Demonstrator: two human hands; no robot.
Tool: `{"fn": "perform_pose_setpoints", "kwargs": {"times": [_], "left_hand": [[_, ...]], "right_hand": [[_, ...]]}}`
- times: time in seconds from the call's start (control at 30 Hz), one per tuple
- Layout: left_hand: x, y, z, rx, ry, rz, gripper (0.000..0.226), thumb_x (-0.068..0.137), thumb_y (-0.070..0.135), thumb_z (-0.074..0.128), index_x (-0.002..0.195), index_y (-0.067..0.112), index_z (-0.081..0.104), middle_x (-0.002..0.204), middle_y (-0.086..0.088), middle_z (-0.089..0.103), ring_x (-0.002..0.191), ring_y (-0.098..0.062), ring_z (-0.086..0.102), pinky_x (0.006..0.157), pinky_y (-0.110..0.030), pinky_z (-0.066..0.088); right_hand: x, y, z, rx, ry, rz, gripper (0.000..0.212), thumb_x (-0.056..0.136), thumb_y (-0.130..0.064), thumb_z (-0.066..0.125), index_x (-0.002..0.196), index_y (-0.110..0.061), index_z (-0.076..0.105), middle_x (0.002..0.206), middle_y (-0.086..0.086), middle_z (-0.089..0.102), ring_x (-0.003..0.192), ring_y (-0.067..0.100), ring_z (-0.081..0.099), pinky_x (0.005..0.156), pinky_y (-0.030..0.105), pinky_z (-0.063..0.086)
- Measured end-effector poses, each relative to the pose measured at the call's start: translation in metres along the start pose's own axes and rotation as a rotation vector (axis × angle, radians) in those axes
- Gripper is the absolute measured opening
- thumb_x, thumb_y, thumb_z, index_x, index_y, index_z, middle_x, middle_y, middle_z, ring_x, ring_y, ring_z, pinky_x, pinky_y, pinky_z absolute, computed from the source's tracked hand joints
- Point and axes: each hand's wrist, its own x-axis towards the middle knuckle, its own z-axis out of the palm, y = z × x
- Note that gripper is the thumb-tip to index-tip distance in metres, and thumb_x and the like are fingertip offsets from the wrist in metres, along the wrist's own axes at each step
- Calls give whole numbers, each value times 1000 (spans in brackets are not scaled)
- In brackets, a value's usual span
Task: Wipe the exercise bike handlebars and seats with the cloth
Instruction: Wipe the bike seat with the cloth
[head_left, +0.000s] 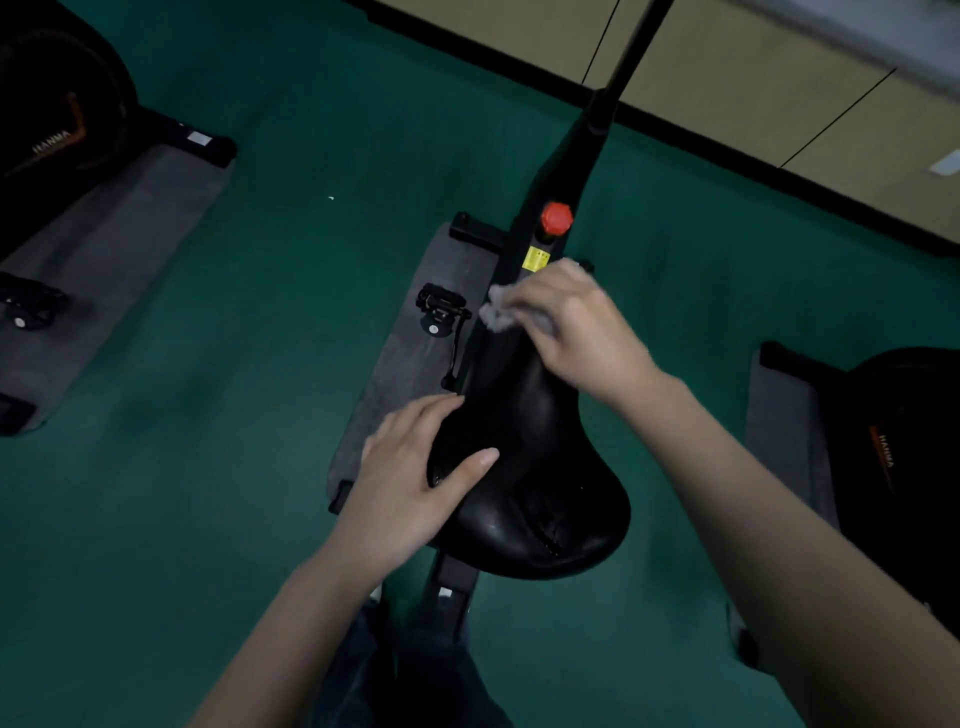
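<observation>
We're looking straight down on the black seat (530, 467), broad end toward us, narrow nose pointing away. The right hand (576, 332) is up at that nose, fingers curled round the grey cloth (496, 312), which bunches out past the fingertips against the seat's tip; the hand is a bit blurred. The left hand (410, 478) lies on the seat's left flank, fingers straight and together along the edge, thumb spread across the top.

Just beyond the cloth we see a yellow label (536, 258) on the bike's frame, then a red knob (557, 218), and the black post (608, 104) running away to the top of the view. Left of the nose, a black pedal (441, 309) sticks out over the grey mat (415, 353) that the bike stands on.

On the far left there's a second bike (52, 104), dark with orange trim, on its own grey mat (119, 244), its pedal (31, 306) at the edge of view. A third bike (904, 441) sits on the right, close beside the right forearm.

The floor (234, 364) is dark green all round. Along the top right runs a black skirting (779, 182) under a beige wall (727, 78). The light is dim.
</observation>
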Motion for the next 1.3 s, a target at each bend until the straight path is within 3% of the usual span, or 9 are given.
{"fn": "perform_pose_setpoints", "kwargs": {"times": [0.17,0.27,0.43,0.6,0.7,0.8,0.93,1.1,1.3], "left_hand": [[0,0,1,-27,2,-13,66,79,63,46,135,30,46,134,21,42,128,-3,34,112,-42,26],[-1,1,1,-28,15,-15,66,78,65,46,134,30,47,131,23,42,127,-3,35,111,-41,27],[-1,2,1,-32,18,-13,69,76,69,44,132,29,48,131,21,44,127,-5,37,110,-43,29],[-1,3,0,-44,13,-16,71,74,69,41,131,29,50,130,22,45,126,-4,38,110,-42,30],[-2,3,-1,-55,17,-21,71,73,70,41,131,30,50,129,23,45,125,-3,39,110,-42,30],[-3,4,-1,-63,14,-29,70,74,70,44,131,31,50,128,24,45,125,-2,38,110,-42,30],[-3,4,0,-61,16,-36,62,78,63,48,132,34,47,126,28,41,124,1,36,110,-43,30],[-3,4,1,-61,31,-24,68,74,69,41,131,33,49,126,26,43,124,1,37,110,-43,31],[-3,3,1,-65,28,-12,66,75,67,45,130,30,50,125,21,46,124,-3,40,109,-43,32]], "right_hand": [[-1,10,-2,311,264,463,15,90,-10,59,100,-11,71,99,-3,68,97,9,60,88,15,41],[-24,-9,8,176,288,252,15,88,-3,61,99,-7,70,103,3,69,101,18,57,94,20,39],[1,-8,3,-85,-131,-35,16,85,-2,56,91,-8,70,90,6,67,95,26,55,88,40,44],[56,8,-5,-82,-447,226,26,82,-9,48,89,-19,70,95,8,69,94,26,63,82,33,53],[52,24,-6,179,-281,470,16,84,-16,57,85,-22,72,89,0,69,89,13,62,74,15,45],[19,27,3,478,156,664,10,89,-22,60,86,-24,70,90,-8,69,90,3,59,73,2,40],[-34,11,25,653,448,857,14,97,-24,52,102,-19,64,97,-8,66,98,8,60,92,26,44],[-80,-22,30,577,387,935,9,95,-20,54,92,-23,62,77,-17,62,76,3,58,75,19,40],[-102,-30,16,372,192,850,25,94,-21,57,115,-10,64,106,6,70,103,21,61,78,10,33]]}}
